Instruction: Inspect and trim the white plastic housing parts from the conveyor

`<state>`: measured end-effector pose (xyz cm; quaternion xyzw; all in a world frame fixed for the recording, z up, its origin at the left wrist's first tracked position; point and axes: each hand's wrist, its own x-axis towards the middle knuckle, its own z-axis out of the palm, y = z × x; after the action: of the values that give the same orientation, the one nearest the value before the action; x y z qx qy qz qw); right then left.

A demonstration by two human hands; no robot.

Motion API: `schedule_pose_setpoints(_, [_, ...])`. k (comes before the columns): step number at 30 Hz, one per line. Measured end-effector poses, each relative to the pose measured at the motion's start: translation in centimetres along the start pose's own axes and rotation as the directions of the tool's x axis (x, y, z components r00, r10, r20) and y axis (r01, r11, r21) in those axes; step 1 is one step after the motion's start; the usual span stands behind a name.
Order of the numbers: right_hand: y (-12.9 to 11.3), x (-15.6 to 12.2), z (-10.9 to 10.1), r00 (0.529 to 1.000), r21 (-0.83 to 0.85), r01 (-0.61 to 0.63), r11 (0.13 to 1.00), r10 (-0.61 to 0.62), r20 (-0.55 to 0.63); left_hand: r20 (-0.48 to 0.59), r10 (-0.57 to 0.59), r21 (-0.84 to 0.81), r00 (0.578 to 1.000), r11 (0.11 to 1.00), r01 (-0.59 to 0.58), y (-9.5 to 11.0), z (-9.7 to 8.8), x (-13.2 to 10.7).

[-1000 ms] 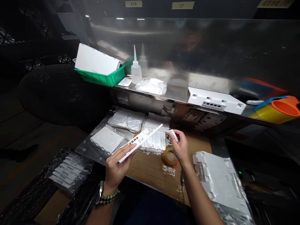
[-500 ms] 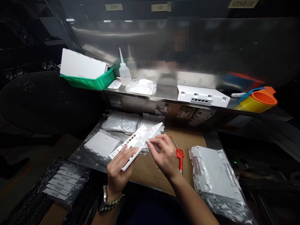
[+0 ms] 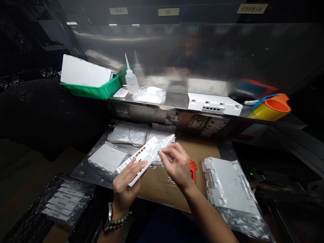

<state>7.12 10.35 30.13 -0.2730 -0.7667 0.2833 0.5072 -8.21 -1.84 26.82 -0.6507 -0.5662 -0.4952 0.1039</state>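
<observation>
My left hand (image 3: 128,180) grips the near end of a white plastic housing (image 3: 149,154) with rectangular cutouts along one side. The housing is tilted above the bench, its far end pointing up and to the right. My right hand (image 3: 177,165) is closed in a pinch at the housing's long edge, near its middle. Whether anything small sits between those fingertips I cannot make out. Partly behind the right hand, a red air blow gun (image 3: 193,170) lies on the cardboard (image 3: 158,185).
Bagged white housings lie at the left (image 3: 108,158), back (image 3: 129,132) and right (image 3: 229,185). Several more fill a crate (image 3: 64,199) at lower left. The metal shelf (image 3: 177,98) carries a green bin (image 3: 88,90), squeeze bottle (image 3: 132,82), another housing (image 3: 214,104) and a yellow-orange cup (image 3: 272,108).
The whole view has shifted slightly. Both hands keep almost the same pose on the housing, and my right hand now covers more of the air blow gun.
</observation>
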Motion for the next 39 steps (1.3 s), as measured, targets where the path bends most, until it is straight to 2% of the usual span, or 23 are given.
schedule_pose_setpoints(2, [-0.7, -0.4, 0.2, 0.996, 0.033, 0.043, 0.998, -0.046, 0.071, -0.003, 0.009, 0.007, 1.0, 1.0, -0.009, -0.1, 0.0, 0.0])
schedule_pose_setpoints(4, [-0.8, -0.4, 0.3, 0.994, 0.048, 0.055, 0.997, -0.059, 0.088, -0.012, 0.015, -0.002, 1.0, 1.0, -0.015, -0.2, 0.0, 0.1])
schedule_pose_setpoints(9, [0.1, 0.4, 0.0, 0.999, -0.011, -0.026, 1.0, 0.026, -0.035, -0.023, -0.01, -0.032, 1.0, 0.999, 0.009, -0.1, 0.2, 0.3])
schedule_pose_setpoints(14, [-0.7, -0.2, 0.0, 0.996, 0.035, 0.059, 0.998, -0.062, 0.072, -0.053, -0.036, -0.038, 0.998, 0.999, 0.034, 0.0, 0.7, 0.3])
schedule_pose_setpoints(20, [0.6, 0.9, -0.9, 0.998, -0.048, -0.031, 0.998, 0.028, -0.054, -0.054, -0.084, -0.075, 0.995, 0.994, 0.08, 0.2, 0.6, 0.4])
schedule_pose_setpoints(24, [-0.8, 0.1, -0.4, 0.996, -0.025, 0.065, 0.998, -0.063, 0.066, -0.045, -0.086, -0.088, 0.995, 0.993, 0.082, 0.3, 0.7, 0.4])
schedule_pose_setpoints(26, [-0.7, 0.2, -0.5, 0.995, -0.023, 0.071, 0.997, -0.069, 0.071, -0.045, -0.098, -0.11, 0.994, 0.99, 0.093, 0.4, 0.7, 0.3])
schedule_pose_setpoints(28, [0.5, 0.9, -1.4, 1.0, -0.06, 0.022, 0.998, -0.022, 0.0, -0.066, -0.134, -0.131, 0.989, 0.983, 0.125, 0.4, 0.7, 0.1])
schedule_pose_setpoints(30, [2.2, 2.1, -3.0, 0.988, -0.104, -0.034, 0.994, 0.018, -0.155, -0.087, -0.204, -0.172, 0.975, 0.967, 0.187, 0.4, 0.4, 0.0])
schedule_pose_setpoints(32, [3.7, 3.1, -5.0, 0.933, -0.088, -0.094, 0.992, 0.057, -0.355, -0.081, -0.294, -0.237, 0.952, 0.934, 0.268, 0.5, 0.1, -0.1])
schedule_pose_setpoints(34, [4.6, 3.6, -6.8, 0.851, 0.066, -0.169, 0.983, 0.18, -0.494, -0.058, -0.376, -0.294, 0.925, 0.892, 0.344, 0.6, -0.2, -0.1])
schedule_pose_setpoints(35, [4.8, 3.6, -7.4, 0.822, 0.192, -0.208, 0.959, 0.278, -0.497, -0.047, -0.407, -0.311, 0.912, 0.874, 0.374, 0.6, -0.4, -0.1])
schedule_pose_setpoints(36, [4.9, 3.5, -7.8, 0.81, 0.33, -0.249, 0.911, 0.382, -0.445, -0.038, -0.434, -0.323, 0.9, 0.858, 0.4, 0.6, -0.5, 0.0])
schedule_pose_setpoints(38, [4.8, 3.0, -8.1, 0.814, 0.547, -0.346, 0.762, 0.534, -0.23, -0.029, -0.475, -0.343, 0.879, 0.831, 0.438, 0.7, -0.7, 0.0])
schedule_pose_setpoints(39, [4.6, 2.7, -8.0, 0.817, 0.603, -0.394, 0.694, 0.565, -0.116, -0.027, -0.485, -0.35, 0.874, 0.824, 0.446, 0.7, -0.7, 0.1])
